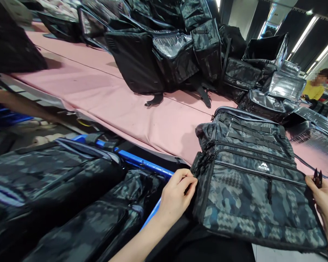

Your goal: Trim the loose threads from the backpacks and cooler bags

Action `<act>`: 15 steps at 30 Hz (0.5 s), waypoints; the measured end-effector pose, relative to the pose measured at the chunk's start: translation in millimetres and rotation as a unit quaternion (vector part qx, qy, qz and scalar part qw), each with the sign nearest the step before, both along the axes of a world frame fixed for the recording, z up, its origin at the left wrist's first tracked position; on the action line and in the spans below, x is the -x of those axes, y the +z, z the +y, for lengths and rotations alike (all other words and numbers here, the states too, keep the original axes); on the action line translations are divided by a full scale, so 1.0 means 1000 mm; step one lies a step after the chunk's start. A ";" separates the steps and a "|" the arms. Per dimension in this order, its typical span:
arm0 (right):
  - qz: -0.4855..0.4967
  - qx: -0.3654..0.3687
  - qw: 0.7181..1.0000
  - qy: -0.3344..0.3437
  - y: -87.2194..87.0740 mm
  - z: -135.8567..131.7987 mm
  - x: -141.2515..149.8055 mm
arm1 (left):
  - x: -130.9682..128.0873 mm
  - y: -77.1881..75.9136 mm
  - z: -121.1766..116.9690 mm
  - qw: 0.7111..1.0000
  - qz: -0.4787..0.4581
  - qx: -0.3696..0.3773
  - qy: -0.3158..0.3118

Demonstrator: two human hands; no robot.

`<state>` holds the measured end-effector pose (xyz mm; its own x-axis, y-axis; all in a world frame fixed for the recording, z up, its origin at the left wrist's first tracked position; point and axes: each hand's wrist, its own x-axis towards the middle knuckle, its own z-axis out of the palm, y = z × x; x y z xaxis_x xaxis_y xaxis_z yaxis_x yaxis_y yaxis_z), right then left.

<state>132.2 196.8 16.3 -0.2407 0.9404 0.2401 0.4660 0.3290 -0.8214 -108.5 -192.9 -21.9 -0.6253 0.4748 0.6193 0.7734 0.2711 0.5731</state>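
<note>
I have the camouflage backpack propped at the near edge of the pink counter, its top section lying over the cloth and its lower end jutting off toward my lap, probably so the counter carries part of the weight while the front panel faces me. My left grip is clamped with bent fingertips on the bag's left side edge; whether strap or plain fabric sits between them, I cannot tell. My right grip is closed on the opposite edge, thumb in front, with small dark snips poking up from the same hand, tucked there, I'd judge, to be within reach without letting go. Holding both sides seems to steady the panel. Farther back on the counter stand open bags with silver linings; beside its near edge, to the left, more camouflage bags lie against a blue frame, apparently gathered together.
</note>
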 end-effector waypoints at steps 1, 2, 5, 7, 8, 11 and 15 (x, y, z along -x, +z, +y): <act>-0.047 0.011 0.999 0.013 0.011 0.004 0.002 | -0.005 -0.002 0.002 1.000 -0.016 -0.007 -0.001; -0.102 0.013 0.995 0.018 0.023 0.005 0.004 | -0.009 -0.005 0.003 0.999 -0.030 -0.013 0.001; -0.251 -0.081 0.964 -0.030 0.059 -0.010 0.015 | -0.016 -0.012 0.006 0.996 -0.080 -0.025 0.028; -0.280 -0.151 0.948 -0.010 0.077 -0.038 0.026 | -0.017 -0.015 0.006 0.993 -0.109 -0.029 0.041; -0.268 -0.174 0.947 0.026 0.083 -0.058 0.033 | -0.017 -0.016 0.006 0.992 -0.119 -0.031 0.042; -0.212 -0.151 0.935 0.242 0.093 -0.124 0.060 | -0.017 -0.016 0.005 0.989 -0.133 -0.039 0.040; -0.277 -0.156 0.833 0.452 0.095 -0.199 0.103 | -0.016 -0.015 0.004 0.987 -0.149 -0.042 0.044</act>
